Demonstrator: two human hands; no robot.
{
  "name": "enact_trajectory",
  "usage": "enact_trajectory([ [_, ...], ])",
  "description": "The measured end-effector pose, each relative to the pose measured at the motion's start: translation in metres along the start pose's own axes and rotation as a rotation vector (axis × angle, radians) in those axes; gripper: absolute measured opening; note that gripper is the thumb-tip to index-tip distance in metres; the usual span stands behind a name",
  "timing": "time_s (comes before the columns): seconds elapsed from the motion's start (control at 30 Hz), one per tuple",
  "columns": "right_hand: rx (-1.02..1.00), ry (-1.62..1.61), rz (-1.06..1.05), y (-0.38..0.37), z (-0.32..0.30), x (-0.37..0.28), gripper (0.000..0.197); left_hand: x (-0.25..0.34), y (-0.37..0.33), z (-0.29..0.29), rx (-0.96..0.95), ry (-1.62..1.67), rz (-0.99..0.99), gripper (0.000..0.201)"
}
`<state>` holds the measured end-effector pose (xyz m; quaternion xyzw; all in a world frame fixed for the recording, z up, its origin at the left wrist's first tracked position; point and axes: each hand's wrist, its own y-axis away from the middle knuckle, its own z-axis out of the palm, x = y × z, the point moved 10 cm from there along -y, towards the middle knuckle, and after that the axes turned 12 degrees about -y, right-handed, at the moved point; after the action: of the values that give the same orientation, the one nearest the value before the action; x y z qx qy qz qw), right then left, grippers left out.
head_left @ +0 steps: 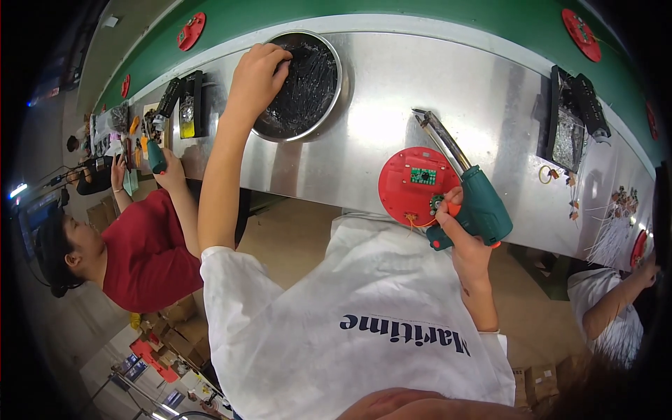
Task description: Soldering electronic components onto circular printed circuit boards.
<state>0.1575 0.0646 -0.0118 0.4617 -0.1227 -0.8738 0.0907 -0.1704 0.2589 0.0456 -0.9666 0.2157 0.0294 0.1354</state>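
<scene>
My left hand (pixel 260 75) reaches over the near-left rim of a round metal bowl (pixel 339 84). Its fingers are curled at the dark, thin, shiny pieces (pixel 308 87) inside, and whatever the fingertips hold is hidden. In my right hand (pixel 463 241) is a green soldering gun (pixel 483 206), its long metal tip angled up and left above the table. Beneath the gun lies a red round disc (pixel 399 185) with a small green circuit board (pixel 423 176) in it. A second small round part (pixel 437 204) and thin orange wires (pixel 413 222) show near its lower edge, by my right thumb.
The metal table (pixel 378 84) runs across, with a green conveyor belt (pixel 448 21) behind it carrying red discs (pixel 581 33). Black holders with tools (pixel 565 126) stand at right, beside bundled wires (pixel 612 224). A co-worker in a red shirt (pixel 150 245) works at left, another person at right.
</scene>
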Motion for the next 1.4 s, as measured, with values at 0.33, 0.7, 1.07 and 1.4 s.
enact_trajectory([
  [0.33, 0.008, -0.044, 0.041, 0.0, -0.003, 0.005, 0.033, -0.033, 0.02, -0.016, 0.095, 0.242, -0.339, 0.014],
  [0.7, -0.006, -0.053, 0.042, -0.001, -0.003, 0.005, 0.031, -0.029, 0.036, -0.003, -0.004, 0.66, -0.534, 0.017],
  [1.07, 0.01, -0.049, 0.009, -0.002, -0.004, 0.004, 0.032, 0.11, 0.052, -0.082, -0.056, 0.643, -0.378, 0.009],
  [1.4, 0.046, -0.058, 0.028, -0.004, -0.009, 0.009, 0.034, 0.239, 0.078, -0.043, -0.123, 0.881, -0.144, 0.015],
])
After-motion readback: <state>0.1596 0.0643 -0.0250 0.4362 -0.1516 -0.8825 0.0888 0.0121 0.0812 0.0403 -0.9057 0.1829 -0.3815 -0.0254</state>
